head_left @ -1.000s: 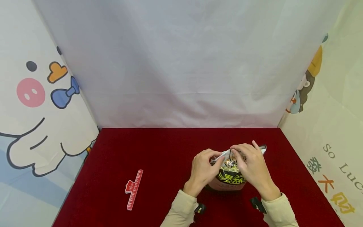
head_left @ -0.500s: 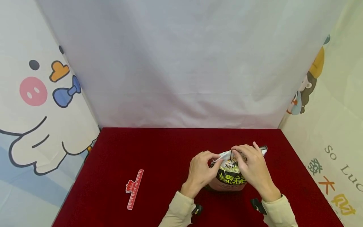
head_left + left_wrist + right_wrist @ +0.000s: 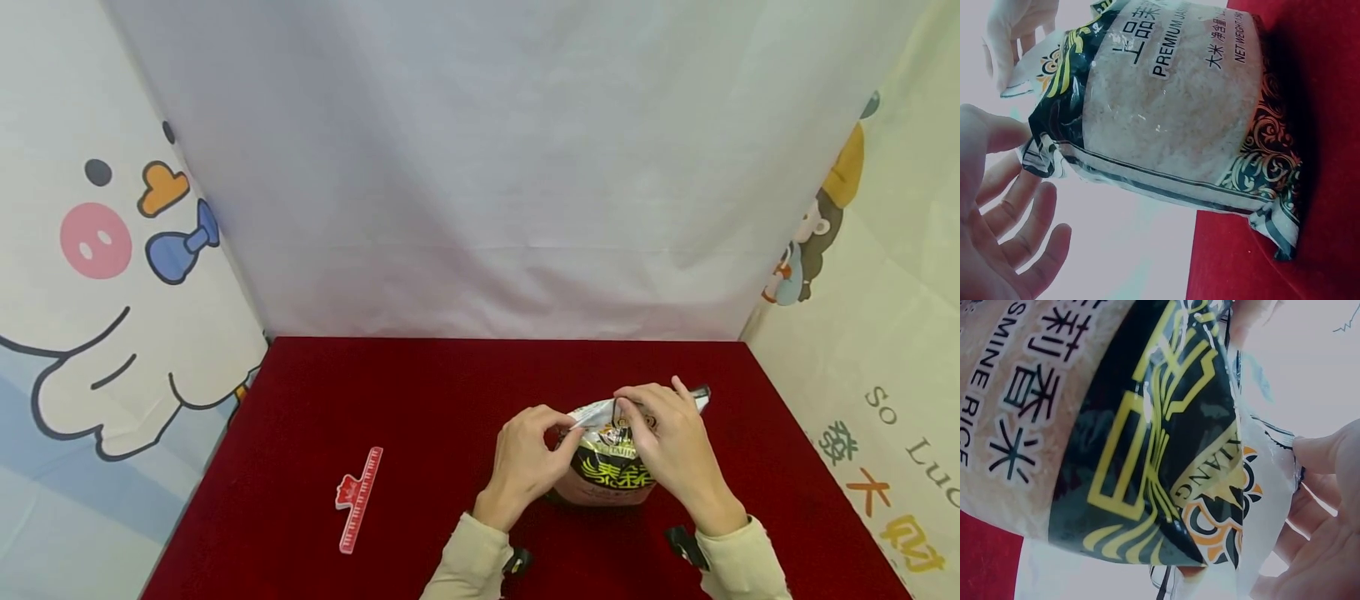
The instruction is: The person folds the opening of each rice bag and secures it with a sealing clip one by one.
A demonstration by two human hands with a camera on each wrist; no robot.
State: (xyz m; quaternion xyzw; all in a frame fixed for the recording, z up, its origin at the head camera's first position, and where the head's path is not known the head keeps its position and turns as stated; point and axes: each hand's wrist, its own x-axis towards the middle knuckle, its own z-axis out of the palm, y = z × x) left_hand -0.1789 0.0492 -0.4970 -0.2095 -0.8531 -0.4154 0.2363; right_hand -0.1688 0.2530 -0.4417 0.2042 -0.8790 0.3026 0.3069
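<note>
A bag of jasmine rice (image 3: 609,479) stands upright toward the right of the red table, a dark band with yellow characters across its upper part. My left hand (image 3: 521,462) pinches the left end of its white top edge between thumb and fingers. In the left wrist view, the other fingers of that hand (image 3: 1007,225) spread beside the bag (image 3: 1166,119). My right hand (image 3: 675,442) pinches the top edge further right, its fingers folded over the film. The right wrist view shows that hand (image 3: 1329,519) at the bag's patterned top.
A pink, ruler-like clip (image 3: 360,504) with a shaped tab lies left of the hands on the red table (image 3: 420,392). A white cloth backdrop (image 3: 480,183) rises behind it. Printed panels stand along the left and right sides.
My left hand has moved slightly left, and more of the bag's white top edge shows beside its fingertips. The right hand keeps its grip almost in place. The head view has shifted a little.
</note>
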